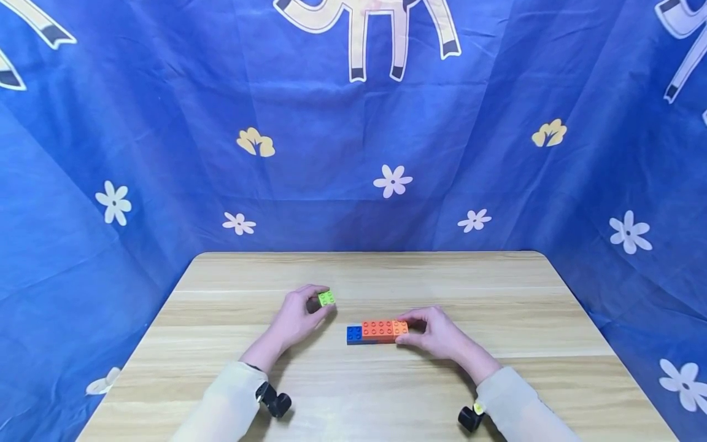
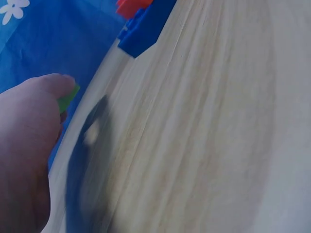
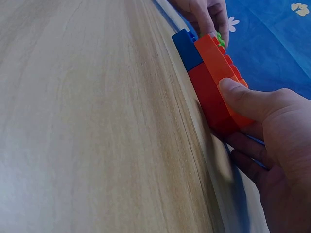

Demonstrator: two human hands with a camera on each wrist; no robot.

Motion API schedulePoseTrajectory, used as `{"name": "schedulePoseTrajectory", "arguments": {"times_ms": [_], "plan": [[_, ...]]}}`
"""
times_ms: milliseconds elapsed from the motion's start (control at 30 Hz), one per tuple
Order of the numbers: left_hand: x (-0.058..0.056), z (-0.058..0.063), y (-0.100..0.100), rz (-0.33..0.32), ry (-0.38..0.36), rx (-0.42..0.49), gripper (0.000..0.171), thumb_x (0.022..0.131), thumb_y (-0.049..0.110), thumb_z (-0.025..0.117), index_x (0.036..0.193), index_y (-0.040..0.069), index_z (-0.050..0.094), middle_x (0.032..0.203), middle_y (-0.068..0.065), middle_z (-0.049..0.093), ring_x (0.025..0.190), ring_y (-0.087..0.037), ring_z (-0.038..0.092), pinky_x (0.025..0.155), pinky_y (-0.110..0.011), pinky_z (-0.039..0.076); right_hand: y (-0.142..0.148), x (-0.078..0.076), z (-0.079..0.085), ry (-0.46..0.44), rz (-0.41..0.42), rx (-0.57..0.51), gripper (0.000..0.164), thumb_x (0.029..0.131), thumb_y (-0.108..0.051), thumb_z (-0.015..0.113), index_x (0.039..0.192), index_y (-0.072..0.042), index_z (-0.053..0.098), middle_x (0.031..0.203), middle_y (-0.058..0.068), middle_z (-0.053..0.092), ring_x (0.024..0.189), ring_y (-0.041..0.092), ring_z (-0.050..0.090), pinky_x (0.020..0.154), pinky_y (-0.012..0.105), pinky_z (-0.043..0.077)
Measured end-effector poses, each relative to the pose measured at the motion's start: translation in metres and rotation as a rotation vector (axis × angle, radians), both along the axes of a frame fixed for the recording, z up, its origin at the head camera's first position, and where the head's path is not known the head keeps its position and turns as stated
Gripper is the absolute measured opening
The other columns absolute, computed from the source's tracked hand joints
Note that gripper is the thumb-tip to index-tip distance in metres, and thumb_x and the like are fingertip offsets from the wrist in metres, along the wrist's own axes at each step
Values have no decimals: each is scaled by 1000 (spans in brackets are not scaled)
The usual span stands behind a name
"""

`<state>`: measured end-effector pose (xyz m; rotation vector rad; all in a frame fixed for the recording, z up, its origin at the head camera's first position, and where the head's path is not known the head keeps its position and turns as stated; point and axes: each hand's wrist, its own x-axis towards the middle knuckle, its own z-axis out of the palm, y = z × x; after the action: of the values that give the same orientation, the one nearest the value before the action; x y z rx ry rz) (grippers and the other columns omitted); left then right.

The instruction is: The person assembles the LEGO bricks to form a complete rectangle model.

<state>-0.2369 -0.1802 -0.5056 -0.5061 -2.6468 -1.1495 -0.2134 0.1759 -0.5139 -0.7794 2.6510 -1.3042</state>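
Note:
My left hand (image 1: 295,316) pinches a small lime-green toy brick (image 1: 326,298) between thumb and fingers, studs facing up. To its right, my right hand (image 1: 436,333) grips the right end of a joined row of bricks. In that row a blue brick (image 1: 354,334) forms the lower left end, and an orange-red brick (image 1: 377,328) sits on top, with a lighter orange brick (image 1: 400,328) at the gripped end. A red brick (image 3: 209,92) shows beneath them in the right wrist view. The left wrist view has only a sliver of the green brick (image 2: 68,99) past the thumb.
Both hands work over a light wood-grain table (image 1: 353,393). Behind it and at both sides hangs a blue cloth (image 1: 331,141) with white flowers. Each sleeve end carries a small black wrist camera, the left one (image 1: 274,400) and the right one (image 1: 471,418).

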Motion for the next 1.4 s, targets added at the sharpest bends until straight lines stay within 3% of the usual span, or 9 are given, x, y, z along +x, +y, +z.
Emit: {"name": "schedulePoseTrajectory", "arguments": {"times_ms": [233, 467, 667, 933, 1400], "plan": [[14, 6, 14, -135, -71, 107, 43, 93, 16, 84, 132, 2, 71, 122, -8, 74, 108, -24, 72, 99, -42, 57, 0, 1, 3, -3, -2, 1, 47, 85, -41, 90, 124, -16, 79, 120, 0, 77, 115, 22, 70, 105, 48, 52], [26, 12, 27, -234, -117, 96, 42, 96, 19, 81, 134, 2, 70, 128, -4, 72, 113, -22, 70, 104, -44, 54, -1, 2, 3, -7, -7, -2, 46, 86, -41, 89, 123, -17, 79, 119, -1, 77, 115, 21, 70, 105, 47, 52], [31, 11, 31, -264, -138, 74, 43, 94, 24, 83, 132, 6, 73, 128, 1, 72, 119, -22, 67, 110, -51, 48, -1, 1, 3, -9, -5, -13, 46, 86, -42, 89, 123, -18, 79, 119, -2, 77, 113, 20, 70, 104, 46, 53], [34, 7, 33, -309, -152, 40, 43, 94, 27, 83, 132, 8, 74, 129, 1, 72, 125, -20, 64, 114, -47, 44, -1, 0, 3, 7, -5, -11, 46, 86, -42, 89, 123, -16, 79, 117, -3, 77, 112, 18, 70, 104, 44, 53], [36, 5, 36, -312, -171, 1, 44, 94, 29, 82, 133, 10, 73, 132, 0, 71, 127, -21, 63, 114, -49, 44, -2, 1, 3, 2, -6, -20, 46, 86, -40, 89, 124, -16, 79, 117, -4, 77, 113, 18, 70, 104, 45, 53]]}}
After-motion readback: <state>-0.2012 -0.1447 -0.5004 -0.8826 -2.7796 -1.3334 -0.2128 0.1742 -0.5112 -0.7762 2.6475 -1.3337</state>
